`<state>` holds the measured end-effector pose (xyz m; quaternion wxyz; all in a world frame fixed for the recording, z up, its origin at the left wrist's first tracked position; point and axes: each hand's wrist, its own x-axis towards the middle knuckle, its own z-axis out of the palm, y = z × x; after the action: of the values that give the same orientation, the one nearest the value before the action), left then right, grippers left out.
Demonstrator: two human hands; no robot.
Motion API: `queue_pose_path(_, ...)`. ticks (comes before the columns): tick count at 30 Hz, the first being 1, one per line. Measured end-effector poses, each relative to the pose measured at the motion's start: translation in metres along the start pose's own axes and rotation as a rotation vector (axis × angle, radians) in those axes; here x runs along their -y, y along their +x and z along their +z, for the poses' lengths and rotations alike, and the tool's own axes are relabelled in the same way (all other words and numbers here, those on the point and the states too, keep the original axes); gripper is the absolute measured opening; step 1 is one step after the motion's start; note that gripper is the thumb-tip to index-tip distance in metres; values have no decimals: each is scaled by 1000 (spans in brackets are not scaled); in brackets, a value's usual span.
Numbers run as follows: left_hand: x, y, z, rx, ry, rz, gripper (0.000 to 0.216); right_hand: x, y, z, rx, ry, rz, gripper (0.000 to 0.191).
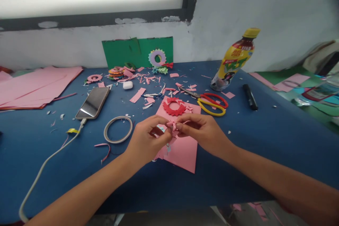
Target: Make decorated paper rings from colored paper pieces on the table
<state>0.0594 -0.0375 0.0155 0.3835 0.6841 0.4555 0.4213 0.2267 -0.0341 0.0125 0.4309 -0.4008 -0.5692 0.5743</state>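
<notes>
My left hand (147, 139) and my right hand (202, 132) meet over a pink paper sheet (182, 152) on the blue table (265, 148). Both hands pinch a small pink paper piece (172, 125) between their fingertips. Just beyond the hands a red toothed paper ring (174, 107) lies on the same pink sheet. Red and yellow scissors (212, 103) rest to the right of the ring.
A tape roll (118, 129) and a phone (93, 102) on a white cable (39, 173) lie to the left. Farther off are a pink paper stack (34, 84), paper wreaths (116, 72), green card (137, 51), white earbud case (128, 85), a leaning bottle (234, 60), and a black marker (250, 96).
</notes>
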Motion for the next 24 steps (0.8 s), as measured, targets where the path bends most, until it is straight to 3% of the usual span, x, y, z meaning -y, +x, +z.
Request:
queue_pose_path(12,1,-3,-1,251,-333,-300,31,-5,6,-5,-19,263,105,13)
queue_pose_path(19,-1,-3,-1,233,-370,-290,28,-4,7,-5,-20,313,139,12)
queue_pose_path(24,0,-1,0,153,-300,-294,21,-4,4,-2,33,276,121,13)
